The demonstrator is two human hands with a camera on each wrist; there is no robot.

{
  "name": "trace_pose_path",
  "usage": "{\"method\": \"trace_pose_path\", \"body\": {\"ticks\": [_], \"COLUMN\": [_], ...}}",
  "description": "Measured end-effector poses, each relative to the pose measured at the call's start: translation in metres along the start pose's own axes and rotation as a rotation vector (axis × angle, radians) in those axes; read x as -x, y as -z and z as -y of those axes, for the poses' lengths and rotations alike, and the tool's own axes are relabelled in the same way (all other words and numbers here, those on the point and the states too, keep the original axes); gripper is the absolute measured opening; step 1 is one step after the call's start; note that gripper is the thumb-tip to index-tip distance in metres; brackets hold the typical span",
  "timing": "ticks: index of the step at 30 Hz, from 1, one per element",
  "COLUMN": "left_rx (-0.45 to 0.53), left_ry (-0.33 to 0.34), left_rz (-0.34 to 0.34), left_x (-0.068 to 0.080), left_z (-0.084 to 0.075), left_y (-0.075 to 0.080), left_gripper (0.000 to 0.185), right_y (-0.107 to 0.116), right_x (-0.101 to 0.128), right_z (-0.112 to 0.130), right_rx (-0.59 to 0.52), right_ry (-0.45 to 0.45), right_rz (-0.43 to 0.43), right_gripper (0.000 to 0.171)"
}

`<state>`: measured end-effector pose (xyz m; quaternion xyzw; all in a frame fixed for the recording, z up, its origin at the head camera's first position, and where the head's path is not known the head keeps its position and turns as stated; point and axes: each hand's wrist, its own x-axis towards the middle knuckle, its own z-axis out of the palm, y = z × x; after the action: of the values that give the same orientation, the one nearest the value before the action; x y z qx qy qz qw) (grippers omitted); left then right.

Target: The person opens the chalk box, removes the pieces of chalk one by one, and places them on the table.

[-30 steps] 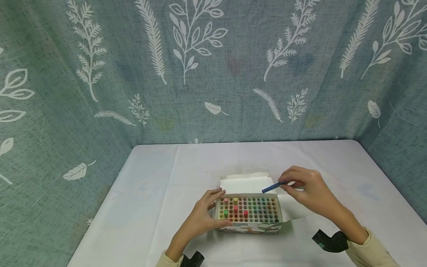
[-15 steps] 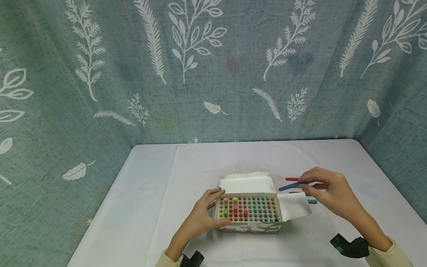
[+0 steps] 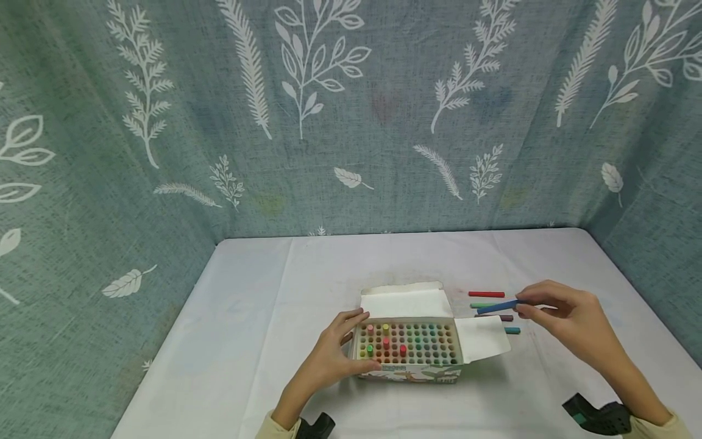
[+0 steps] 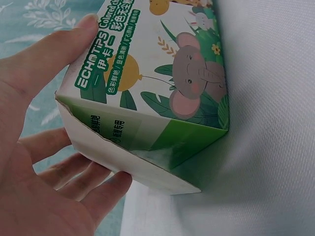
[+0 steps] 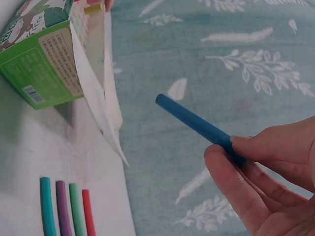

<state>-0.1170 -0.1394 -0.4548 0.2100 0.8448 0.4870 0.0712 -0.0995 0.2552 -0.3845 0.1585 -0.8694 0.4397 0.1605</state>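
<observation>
An open chalk box (image 3: pixel 408 349) with rows of coloured chalk ends stands on the white table (image 3: pixel 263 317). My left hand (image 3: pixel 334 353) grips the box's left end, thumb on its front and fingers round the side (image 4: pixel 64 162). My right hand (image 3: pixel 559 317) pinches a blue chalk stick (image 3: pixel 496 306) (image 5: pixel 197 125) at one end, held above the table to the right of the box. Below it lie a red stick (image 3: pixel 486 294), a green stick (image 3: pixel 479 305), a purple stick (image 3: pixel 506 317) and a teal stick (image 3: pixel 512 330) side by side.
The box's lid flaps (image 3: pixel 482 339) stand open at the back and right. A leaf-patterned teal cloth (image 3: pixel 351 122) walls in the table on three sides. Bare table lies left of the box and in front of it.
My right hand has carried the blue stick from above the box's back edge rightward, over the row of loose sticks. The left hand and box have stayed put.
</observation>
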Motion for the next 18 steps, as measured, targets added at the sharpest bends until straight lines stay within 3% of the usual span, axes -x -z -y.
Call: {"method": "trace_pose_path", "body": {"ticks": [15,18], "left_rx": [-0.018,-0.002], "left_ry": [0.005,0.004], "left_rz": [0.0,0.0], "left_x": [-0.001,0.0], "left_z": [0.002,-0.004], "left_y": [-0.001,0.0], "left_gripper": [0.084,0.083], "right_y": [0.018,0.019], "right_x": [0.013,0.016], "right_z": [-0.021,-0.025], "right_rx": [-0.122,-0.124], "right_ry": [-0.169,-0.196], "right_rz": [-0.036,-0.038], "right_gripper": [0.019,0.02]}}
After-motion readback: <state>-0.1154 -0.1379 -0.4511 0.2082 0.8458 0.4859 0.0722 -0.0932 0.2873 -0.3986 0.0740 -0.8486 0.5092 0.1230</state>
